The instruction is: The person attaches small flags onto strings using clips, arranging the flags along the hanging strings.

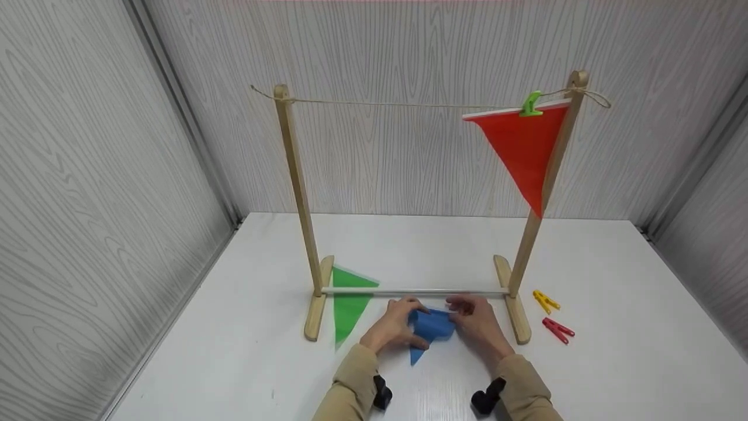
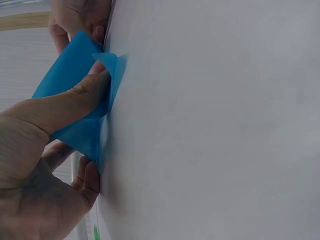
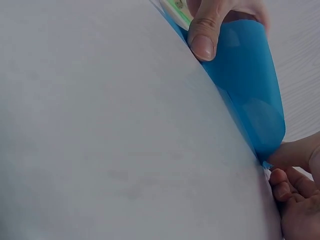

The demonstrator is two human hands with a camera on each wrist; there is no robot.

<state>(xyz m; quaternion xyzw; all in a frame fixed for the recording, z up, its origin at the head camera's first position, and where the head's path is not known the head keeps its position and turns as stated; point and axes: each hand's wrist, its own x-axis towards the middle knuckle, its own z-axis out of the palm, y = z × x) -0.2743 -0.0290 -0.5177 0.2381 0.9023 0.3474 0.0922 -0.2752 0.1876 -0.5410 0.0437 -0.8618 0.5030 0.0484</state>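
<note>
A blue triangular pennant [image 1: 433, 325] is rolled over on itself, its pointed tip lying toward the person. My left hand [image 1: 394, 326] holds the roll at its left side; in the left wrist view the thumb [image 2: 75, 102] presses into the curled sheet [image 2: 70, 70], other fingers resting low by the table. On the other side, my right hand [image 1: 480, 327] pinches the pennant's right edge. The right wrist view has its bent fingers [image 3: 282, 185] at a corner of the blue sheet [image 3: 245, 75], close to the table surface.
A wooden stand with two posts [image 1: 299, 193] carries a string [image 1: 374, 104]. A green clip [image 1: 530, 104] fastens a red pennant [image 1: 520, 146] to it. A green pennant [image 1: 349, 301] lies under the white crossbar [image 1: 432, 290]. Yellow [image 1: 546, 301] and red clothespins [image 1: 558, 330] lie at right.
</note>
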